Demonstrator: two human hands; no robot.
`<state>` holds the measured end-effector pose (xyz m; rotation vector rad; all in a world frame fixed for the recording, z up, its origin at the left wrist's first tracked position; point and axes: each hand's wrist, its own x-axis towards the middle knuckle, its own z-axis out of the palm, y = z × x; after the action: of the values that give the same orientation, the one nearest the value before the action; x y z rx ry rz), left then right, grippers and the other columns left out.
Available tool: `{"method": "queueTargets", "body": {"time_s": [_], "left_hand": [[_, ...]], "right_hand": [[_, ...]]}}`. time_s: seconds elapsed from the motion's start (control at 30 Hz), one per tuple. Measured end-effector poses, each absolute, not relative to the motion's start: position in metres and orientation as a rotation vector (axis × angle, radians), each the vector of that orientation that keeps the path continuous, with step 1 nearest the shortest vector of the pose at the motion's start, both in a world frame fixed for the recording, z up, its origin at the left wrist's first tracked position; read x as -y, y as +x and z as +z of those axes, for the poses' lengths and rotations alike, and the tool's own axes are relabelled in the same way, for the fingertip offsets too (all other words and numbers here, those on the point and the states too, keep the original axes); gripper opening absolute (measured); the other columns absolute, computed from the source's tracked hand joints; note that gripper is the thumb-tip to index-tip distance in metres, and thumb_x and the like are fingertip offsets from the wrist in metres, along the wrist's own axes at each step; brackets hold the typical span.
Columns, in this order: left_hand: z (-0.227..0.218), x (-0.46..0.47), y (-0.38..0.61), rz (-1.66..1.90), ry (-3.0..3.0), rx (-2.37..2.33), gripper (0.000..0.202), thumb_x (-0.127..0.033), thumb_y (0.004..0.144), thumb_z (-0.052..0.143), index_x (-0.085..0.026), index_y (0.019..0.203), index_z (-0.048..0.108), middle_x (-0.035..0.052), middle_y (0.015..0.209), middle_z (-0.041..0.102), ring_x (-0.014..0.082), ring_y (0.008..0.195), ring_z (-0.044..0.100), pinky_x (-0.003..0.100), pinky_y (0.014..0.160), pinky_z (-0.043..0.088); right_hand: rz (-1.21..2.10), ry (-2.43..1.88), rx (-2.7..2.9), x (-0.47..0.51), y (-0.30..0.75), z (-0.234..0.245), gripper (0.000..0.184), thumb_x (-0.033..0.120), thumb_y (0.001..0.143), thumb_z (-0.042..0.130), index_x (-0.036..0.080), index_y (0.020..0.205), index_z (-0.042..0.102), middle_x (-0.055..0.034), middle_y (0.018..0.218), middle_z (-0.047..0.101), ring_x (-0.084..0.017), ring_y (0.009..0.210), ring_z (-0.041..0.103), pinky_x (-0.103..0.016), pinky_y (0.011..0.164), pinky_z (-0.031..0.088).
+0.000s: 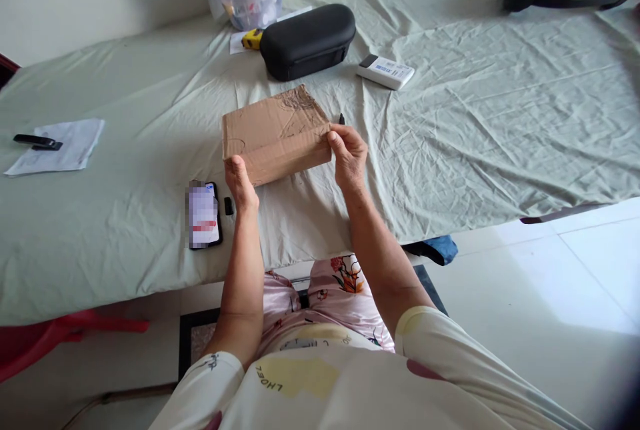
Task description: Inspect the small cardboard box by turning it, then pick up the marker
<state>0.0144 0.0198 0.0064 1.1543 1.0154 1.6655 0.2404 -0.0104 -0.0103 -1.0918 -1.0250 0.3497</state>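
Between my two hands is a brown cardboard box [280,133], tilted, with dark scribbled pen marks on its upper face near the far right corner. My left hand [241,183] grips the near left corner, thumb on top and the other fingers hidden. At the right end, my right hand [349,153] pinches the edge with its thumb on the near side. A dark pen tip [341,119] shows just beyond the right hand; I cannot tell if it lies on the cloth or is held. Close to my left wrist lie a phone [204,215] and a small black cap-like piece [229,206].
A black hard case [307,42] stands behind the box, with a yellow tape measure [252,39] beside it. A white-and-black device [385,71] lies to the right. Farther back is a plastic basket [250,0]. A stapler [37,142] rests on papers [65,150] at left.
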Motion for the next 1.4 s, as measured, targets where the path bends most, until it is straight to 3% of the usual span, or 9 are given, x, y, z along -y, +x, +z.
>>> {"method": "queueTargets", "body": {"time_s": [0.2, 0.37, 0.6, 0.7, 0.83, 1.0, 1.13, 1.3, 1.4], "left_hand": [[-0.001, -0.029, 0.009, 1.690, 0.962, -1.063, 0.086, -0.091, 0.088, 0.056, -0.022, 0.139, 0.065, 0.0130, 0.159, 0.062, 0.0282, 0.156, 0.053, 0.036, 0.128, 0.047], [-0.008, -0.038, 0.007, 1.729, 0.883, -1.055, 0.085, -0.086, 0.096, 0.048, -0.022, 0.151, 0.057, 0.0131, 0.166, 0.055, 0.0264, 0.156, 0.053, 0.038, 0.129, 0.046], [-0.012, -0.041, 0.000, 1.745, 0.806, -1.167, 0.086, -0.086, 0.099, 0.039, -0.025, 0.158, 0.052, 0.0117, 0.166, 0.055, 0.0254, 0.152, 0.057, 0.038, 0.125, 0.050], [-0.012, -0.042, 0.000, 1.726, 0.783, -1.149, 0.092, -0.091, 0.094, 0.039, -0.028, 0.161, 0.049, 0.0101, 0.168, 0.053, 0.0259, 0.154, 0.055, 0.039, 0.125, 0.050], [-0.009, -0.040, 0.005, 1.699, 0.737, -1.062, 0.097, -0.093, 0.092, 0.040, -0.027, 0.162, 0.047, 0.0125, 0.168, 0.052, 0.0292, 0.155, 0.054, 0.043, 0.124, 0.052], [-0.007, -0.035, 0.013, 1.627, 0.785, -0.939, 0.077, -0.083, 0.099, 0.046, -0.030, 0.154, 0.050, 0.0104, 0.166, 0.054, 0.0273, 0.154, 0.055, 0.043, 0.118, 0.057], [-0.012, -0.034, 0.012, 1.539, 0.916, -0.963, 0.060, -0.077, 0.101, 0.052, -0.036, 0.145, 0.052, 0.0062, 0.161, 0.059, 0.0237, 0.148, 0.060, 0.040, 0.114, 0.059], [-0.027, -0.040, 0.012, 1.528, 1.032, -1.038, 0.069, -0.075, 0.098, 0.060, -0.033, 0.152, 0.048, 0.0090, 0.166, 0.055, 0.0252, 0.155, 0.054, 0.043, 0.125, 0.050], [-0.037, -0.045, 0.016, 1.545, 1.110, -1.089, 0.087, -0.073, 0.097, 0.064, -0.032, 0.167, 0.031, 0.0101, 0.177, 0.040, 0.0247, 0.165, 0.039, 0.043, 0.135, 0.038]], "right_hand": [[0.336, -1.060, 1.181, 0.010, 0.246, -0.017, 0.051, 0.073, 0.097, 0.062, 0.033, 0.124, 0.078, -0.0046, 0.129, 0.075, -0.030, 0.131, 0.068, -0.059, 0.109, 0.058], [0.367, -1.019, 1.281, 0.013, 0.242, -0.014, 0.049, 0.068, 0.101, 0.060, 0.035, 0.135, 0.072, -0.0054, 0.143, 0.070, -0.031, 0.140, 0.064, -0.058, 0.107, 0.060], [0.310, -1.124, 1.280, 0.022, 0.233, -0.008, 0.053, 0.072, 0.099, 0.060, 0.032, 0.131, 0.074, -0.0089, 0.140, 0.069, -0.029, 0.135, 0.066, -0.047, 0.099, 0.066], [0.324, -1.167, 1.278, 0.019, 0.232, -0.014, 0.060, 0.078, 0.098, 0.054, 0.033, 0.131, 0.075, -0.0089, 0.135, 0.069, -0.026, 0.118, 0.072, -0.045, 0.089, 0.068], [0.347, -1.095, 1.279, 0.015, 0.230, -0.019, 0.065, 0.082, 0.097, 0.052, 0.037, 0.140, 0.070, -0.0077, 0.143, 0.064, -0.022, 0.103, 0.074, -0.040, 0.077, 0.069], [0.290, -1.084, 1.288, 0.015, 0.230, -0.017, 0.074, 0.085, 0.099, 0.040, 0.037, 0.150, 0.063, -0.0085, 0.154, 0.060, -0.028, 0.124, 0.069, -0.045, 0.083, 0.070], [0.270, -1.158, 1.256, 0.017, 0.230, -0.015, 0.069, 0.084, 0.099, 0.040, 0.043, 0.150, 0.062, -0.0053, 0.158, 0.060, -0.026, 0.132, 0.063, -0.044, 0.097, 0.068], [0.229, -1.042, 1.247, 0.015, 0.228, -0.018, 0.069, 0.085, 0.097, 0.047, 0.037, 0.144, 0.066, -0.0072, 0.149, 0.061, -0.033, 0.140, 0.060, -0.059, 0.100, 0.067], [0.212, -1.014, 1.242, 0.016, 0.224, -0.021, 0.062, 0.080, 0.096, 0.055, 0.036, 0.138, 0.069, -0.0075, 0.147, 0.059, -0.034, 0.142, 0.060, -0.058, 0.100, 0.066]]}}
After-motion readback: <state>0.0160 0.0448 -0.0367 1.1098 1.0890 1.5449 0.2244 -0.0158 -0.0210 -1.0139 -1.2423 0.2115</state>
